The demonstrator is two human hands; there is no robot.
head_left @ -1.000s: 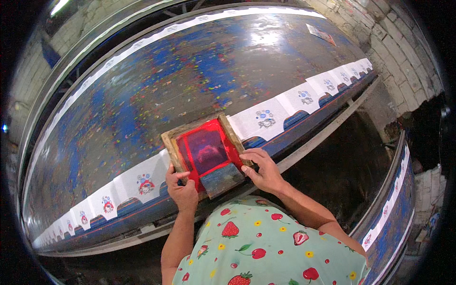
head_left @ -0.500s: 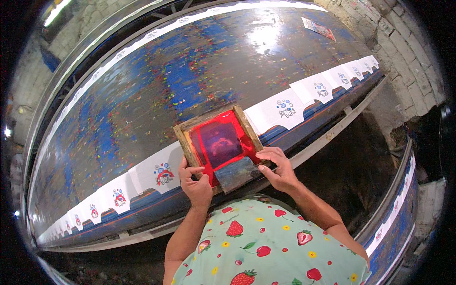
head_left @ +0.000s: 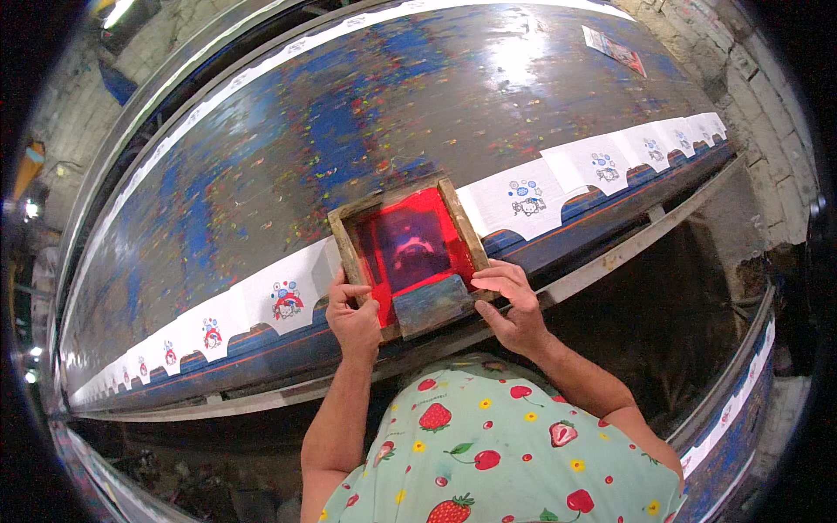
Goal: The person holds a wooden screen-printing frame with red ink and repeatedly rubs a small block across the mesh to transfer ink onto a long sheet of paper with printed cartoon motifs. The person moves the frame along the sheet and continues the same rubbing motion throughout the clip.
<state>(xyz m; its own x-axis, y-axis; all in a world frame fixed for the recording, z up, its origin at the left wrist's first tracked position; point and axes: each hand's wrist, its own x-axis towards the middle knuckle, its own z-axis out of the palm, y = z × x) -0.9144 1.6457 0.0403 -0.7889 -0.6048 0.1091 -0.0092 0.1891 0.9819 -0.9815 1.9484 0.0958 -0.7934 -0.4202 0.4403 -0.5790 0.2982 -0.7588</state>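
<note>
A small wooden-framed printing screen (head_left: 351,250), with red ink around a dark purple mesh window, is over the near edge of the long table. My left hand (head_left: 353,321) is closed on its near left corner, fingers curled. At the near right corner my right hand (head_left: 513,307) grips the frame, its thumb below and fingers on top. A flat blue-grey slab (head_left: 432,307), like a squeegee, rests inside the screen's near end between my hands. White cut pieces lie in a row: the left piece (head_left: 281,296) bears a print with red, the right piece (head_left: 520,199) one without red.
The long dark table (head_left: 436,122) is speckled with coloured paint. More white pieces run along its far edge (head_left: 288,39). A printed sheet (head_left: 614,50) lies at the far right. A rail (head_left: 602,261) follows the near edge. Another table (head_left: 724,436) stands at the lower right.
The view has shifted a little. The screen shows slightly farther from my body, with both hands still on it. A grey shadow now shows more plainly on the white piece at its left.
</note>
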